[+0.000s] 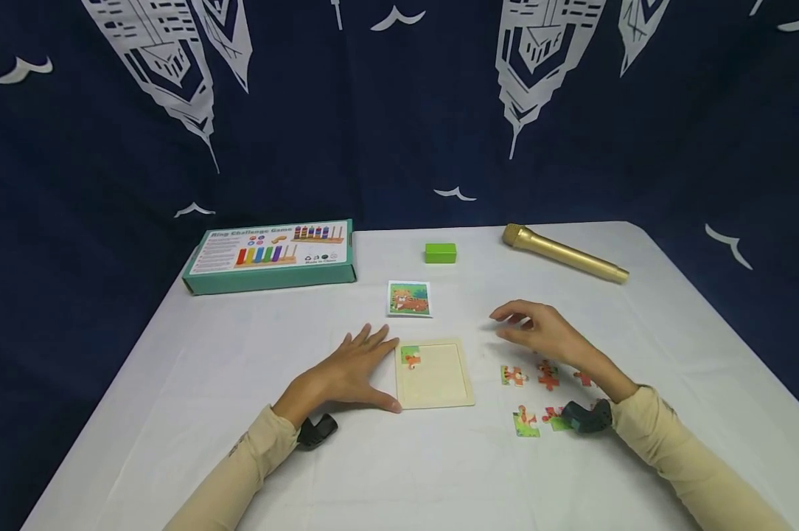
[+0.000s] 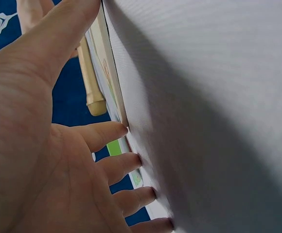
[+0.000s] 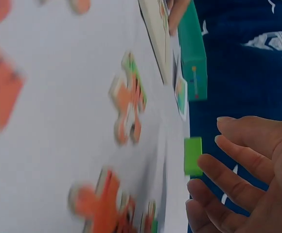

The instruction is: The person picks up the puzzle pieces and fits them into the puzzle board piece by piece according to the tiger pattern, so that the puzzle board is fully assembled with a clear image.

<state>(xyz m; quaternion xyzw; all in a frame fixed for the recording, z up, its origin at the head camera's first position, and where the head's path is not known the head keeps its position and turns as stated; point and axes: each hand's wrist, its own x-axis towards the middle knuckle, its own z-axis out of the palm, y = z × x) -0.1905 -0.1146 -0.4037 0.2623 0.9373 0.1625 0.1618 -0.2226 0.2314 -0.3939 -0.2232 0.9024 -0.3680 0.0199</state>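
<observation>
On the bench (image 1: 373, 479), spreads left hand (image 1: 349, 372) against tray (image 1: 444, 377), holds right hand (image 1: 539, 330) empty; could push tray rightward by overpressing.

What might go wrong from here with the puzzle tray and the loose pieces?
The left hand lies at the edge of the puzzle tray; a push might slide it and shift the one puzzle piece in its corner. The black wrist device on the right arm overlaps some loose pieces in the head view, so lowering that arm might scatter them.
</observation>
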